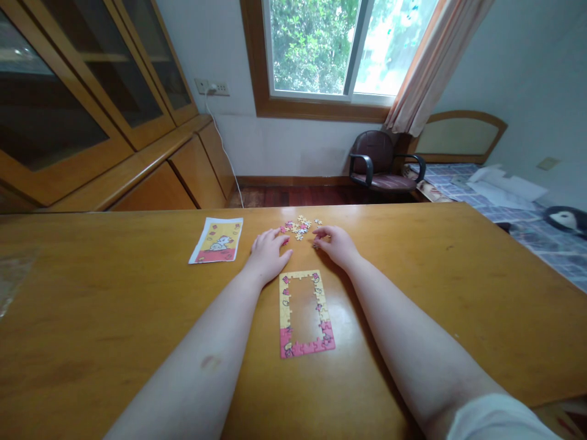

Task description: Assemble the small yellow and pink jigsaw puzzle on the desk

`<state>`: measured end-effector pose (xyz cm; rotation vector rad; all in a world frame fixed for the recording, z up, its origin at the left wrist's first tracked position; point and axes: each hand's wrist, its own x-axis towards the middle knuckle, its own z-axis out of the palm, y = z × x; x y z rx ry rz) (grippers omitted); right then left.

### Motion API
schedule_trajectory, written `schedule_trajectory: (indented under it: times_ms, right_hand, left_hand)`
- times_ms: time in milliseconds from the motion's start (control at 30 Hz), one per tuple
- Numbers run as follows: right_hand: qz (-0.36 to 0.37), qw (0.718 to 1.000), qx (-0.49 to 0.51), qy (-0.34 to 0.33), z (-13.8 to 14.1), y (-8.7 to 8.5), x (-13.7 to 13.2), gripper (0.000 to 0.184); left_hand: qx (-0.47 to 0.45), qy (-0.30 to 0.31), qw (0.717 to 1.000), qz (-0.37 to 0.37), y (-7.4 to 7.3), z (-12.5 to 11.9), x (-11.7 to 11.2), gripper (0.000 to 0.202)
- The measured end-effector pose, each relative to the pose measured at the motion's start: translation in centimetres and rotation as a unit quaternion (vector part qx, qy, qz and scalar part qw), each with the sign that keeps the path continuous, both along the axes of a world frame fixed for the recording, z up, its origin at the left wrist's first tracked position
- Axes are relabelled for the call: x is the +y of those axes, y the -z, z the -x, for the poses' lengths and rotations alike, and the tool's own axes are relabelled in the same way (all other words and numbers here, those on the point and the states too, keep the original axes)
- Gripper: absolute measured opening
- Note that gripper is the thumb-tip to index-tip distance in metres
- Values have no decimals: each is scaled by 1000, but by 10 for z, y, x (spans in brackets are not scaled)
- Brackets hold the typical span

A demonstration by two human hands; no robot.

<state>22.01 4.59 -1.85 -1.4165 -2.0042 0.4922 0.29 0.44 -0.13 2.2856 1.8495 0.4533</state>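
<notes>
Sleeve, white, one: sits above the right elbow, leaving that forearm bare.

Forearms, two: rest low along the table, one on either side of the puzzle border, an arrangement that seems to leave it uncovered.

Puzzle border, one: joined pieces, pink at the near end, yellow beyond, ringing bare wood. Lies squarely before the person, probably for easy reach and view.

Left hand: palm down, thumb spread well away from the fingers. A pink piece shows at the fingertips; whether gripped or merely touched, I cannot tell from where I stand.

Right hand: fingers curled, thumb drawn in narrowly. A small dark piece shows just under the fingertips; again, I cannot tell whether it is held.

Loose pieces, one heap: yellow, pink and pale, beyond the border near the table's far edge, between and slightly past both hands. Gathered there, I judge, so either hand can pick through them.

Picture card, one: white duck on yellow and pink, flat, left of the left hand. Its pink end also faces the person, likely for easy comparison with the border.
</notes>
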Motion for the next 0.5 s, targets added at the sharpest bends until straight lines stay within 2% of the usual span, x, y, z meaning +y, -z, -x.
schedule_trajectory:
  times_ms: [233, 367, 500]
  right_hand:
    - [17, 995, -32, 92, -6, -2, 2, 17]
    - [3, 994, -79, 82, -5, -7, -2, 21]
    - [3, 990, -127, 62, -3, -9, -5, 16]
  left_hand:
    - [1, -4, 1000, -2, 2, 1, 1, 38]
    - [2, -4, 1000, -1, 2, 1, 1, 39]
    - [5, -4, 1000, -2, 2, 1, 1, 39]
